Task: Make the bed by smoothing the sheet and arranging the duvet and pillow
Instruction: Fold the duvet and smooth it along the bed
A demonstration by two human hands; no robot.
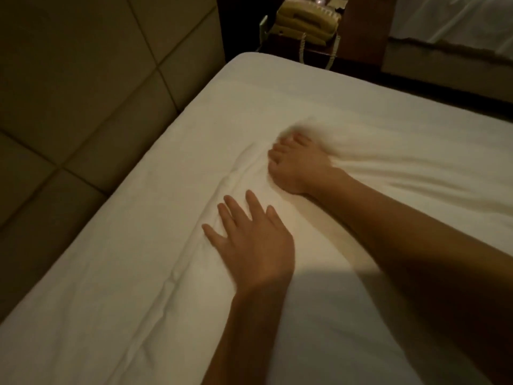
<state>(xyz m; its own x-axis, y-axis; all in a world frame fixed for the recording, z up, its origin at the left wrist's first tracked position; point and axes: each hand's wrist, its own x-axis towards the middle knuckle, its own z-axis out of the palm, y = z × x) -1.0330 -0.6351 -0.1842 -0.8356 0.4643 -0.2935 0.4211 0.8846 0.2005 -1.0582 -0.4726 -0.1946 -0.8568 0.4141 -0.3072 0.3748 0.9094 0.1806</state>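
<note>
sheet point(144, 245) under left hand point(251, 243) splayed flat; right hand point(298, 166) (a little blurred) curled tight on a bunched fold

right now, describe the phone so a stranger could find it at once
Start at the white bed and follow it to its far rounded corner. Just past that corner stands a dark nightstand, and the phone sits on it. It is the only pale yellow thing there, with coiled cord hanging in front.
</note>
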